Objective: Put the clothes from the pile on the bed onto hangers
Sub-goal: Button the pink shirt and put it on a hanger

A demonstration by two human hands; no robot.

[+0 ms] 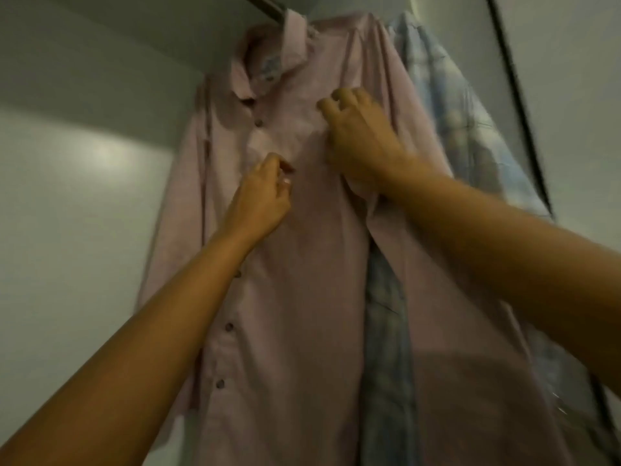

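1. The front shirt hangs below the rail.
2. The rear shirt hangs behind it and to its right, and shows through the open lower front.
3. The left grip is on the button strip. The right grip is on the chest panel, higher and to the right.
4. A wall stands left of both shirts.
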